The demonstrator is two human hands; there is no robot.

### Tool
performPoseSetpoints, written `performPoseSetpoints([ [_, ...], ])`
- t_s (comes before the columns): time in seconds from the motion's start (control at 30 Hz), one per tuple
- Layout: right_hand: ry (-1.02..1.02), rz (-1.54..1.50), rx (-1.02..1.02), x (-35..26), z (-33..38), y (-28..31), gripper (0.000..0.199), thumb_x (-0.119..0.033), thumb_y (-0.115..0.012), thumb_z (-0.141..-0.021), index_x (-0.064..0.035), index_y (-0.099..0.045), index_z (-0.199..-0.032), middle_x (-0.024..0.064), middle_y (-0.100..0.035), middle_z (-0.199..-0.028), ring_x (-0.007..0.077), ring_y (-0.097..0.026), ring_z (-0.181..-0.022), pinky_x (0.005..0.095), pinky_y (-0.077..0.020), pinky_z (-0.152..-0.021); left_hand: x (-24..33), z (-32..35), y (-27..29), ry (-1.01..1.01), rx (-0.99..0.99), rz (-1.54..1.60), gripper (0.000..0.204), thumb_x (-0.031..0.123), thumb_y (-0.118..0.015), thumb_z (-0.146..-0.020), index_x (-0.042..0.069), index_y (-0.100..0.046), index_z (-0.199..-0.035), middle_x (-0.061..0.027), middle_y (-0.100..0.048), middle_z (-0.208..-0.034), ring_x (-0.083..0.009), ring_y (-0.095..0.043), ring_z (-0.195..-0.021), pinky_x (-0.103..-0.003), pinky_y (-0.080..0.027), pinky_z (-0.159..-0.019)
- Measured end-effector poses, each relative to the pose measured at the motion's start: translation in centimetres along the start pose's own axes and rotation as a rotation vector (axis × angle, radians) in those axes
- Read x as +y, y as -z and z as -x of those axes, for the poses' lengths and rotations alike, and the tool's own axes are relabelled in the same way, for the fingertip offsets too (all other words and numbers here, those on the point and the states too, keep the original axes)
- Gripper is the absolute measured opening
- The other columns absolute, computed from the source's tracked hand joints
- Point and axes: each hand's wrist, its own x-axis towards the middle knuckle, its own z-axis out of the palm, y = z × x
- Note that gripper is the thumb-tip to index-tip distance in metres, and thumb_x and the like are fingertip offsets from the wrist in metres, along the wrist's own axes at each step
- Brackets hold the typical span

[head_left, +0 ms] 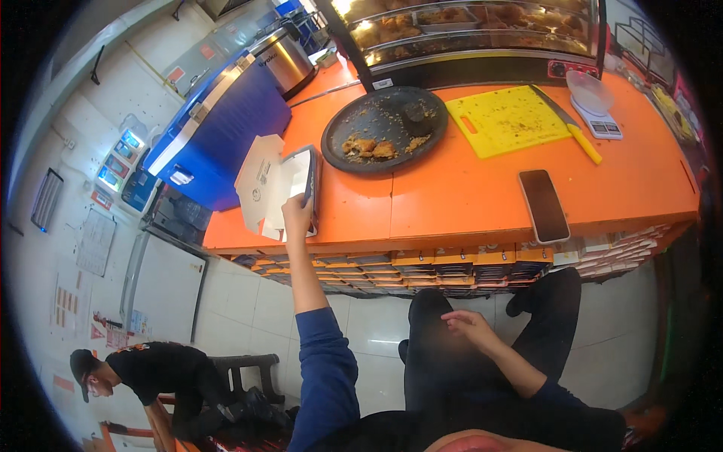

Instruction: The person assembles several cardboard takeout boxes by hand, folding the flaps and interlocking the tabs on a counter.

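Orange counter (467,200), dark tray (384,128), yellow cutting board (506,119), phone (543,205), white box (275,184), scale (599,113)

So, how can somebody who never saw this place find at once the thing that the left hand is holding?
Start at the orange counter and go to its left end, past the round dark tray of food scraps. There the left hand grips a small white cardboard box, open, lid flap out. It is the only white carton there.

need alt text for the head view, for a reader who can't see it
Seen from above, a person's left hand grips the edge of a white box on an orange counter, while the right hand rests on a knee. Also on the counter: a dark tray of food scraps, a yellow board and a phone.
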Motion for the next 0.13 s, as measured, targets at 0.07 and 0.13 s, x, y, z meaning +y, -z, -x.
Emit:
performPoseSetpoints([
  [0.07, -0.004, 0.075, -0.035, 0.2, 0.6, 0.1, 0.025, -0.015, -0.055, -0.101, -0.0082, -0.068, -0.121, 0.0037, -0.064, -0.106, 0.0116, -0.06, -0.096, 0.0267, -0.0516, -0.081, 0.8, 0.4, -1.0, -0.137, 0.298, -0.281, 0.019, 0.014, -0.064, -0.09, -0.004, -0.067, -0.086, -0.0232, -0.065, -0.073, -0.0356, -0.065, -0.062, -0.044, -0.049, -0.062],
  [0.13, -0.023, 0.111, -0.027, 0.2, 1.3, -0.3, 0.024, -0.015, -0.057, -0.1, -0.0116, -0.069, -0.121, 0.004, -0.065, -0.107, 0.0119, -0.06, -0.096, 0.0274, -0.0511, -0.084, 2.1, 1.3, -2.5, -0.109, 0.539, -0.338, 0.017, 0.014, -0.064, -0.089, -0.002, -0.069, -0.09, -0.0272, -0.064, -0.076, -0.0411, -0.065, -0.072, -0.047, -0.048, -0.068],
])
